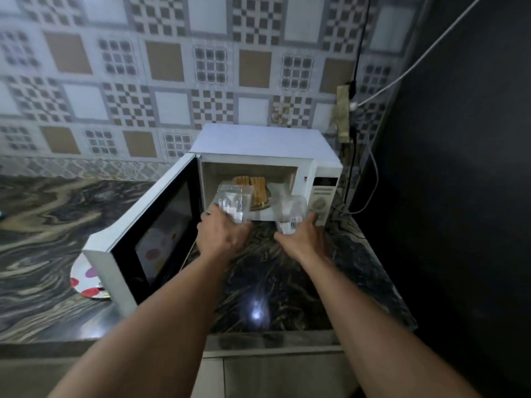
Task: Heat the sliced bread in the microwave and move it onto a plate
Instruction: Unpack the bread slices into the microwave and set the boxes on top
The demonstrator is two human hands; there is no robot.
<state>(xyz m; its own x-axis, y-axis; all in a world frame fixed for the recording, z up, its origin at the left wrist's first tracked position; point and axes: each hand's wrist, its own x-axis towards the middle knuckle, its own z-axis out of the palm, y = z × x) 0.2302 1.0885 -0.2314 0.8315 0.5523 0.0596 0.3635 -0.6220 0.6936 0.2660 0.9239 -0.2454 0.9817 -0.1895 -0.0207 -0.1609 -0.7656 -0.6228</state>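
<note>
while sliced bread (pixel 254 186) sits in the open microwave (pixel 267 145), left hand (pixel 222 234) grips clear plastic packaging (pixel 232 201), right hand (pixel 304 237) grips it too

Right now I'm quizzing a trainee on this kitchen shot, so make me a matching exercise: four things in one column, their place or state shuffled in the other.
Things
1. sliced bread
2. microwave door
3. spotted plate
4. clear plastic packaging

Places or states
A. on the counter, partly behind the door
B. swung open
C. inside the microwave
D. held by the left hand and right hand

Pairs: 1-C, 2-B, 3-A, 4-D
</note>
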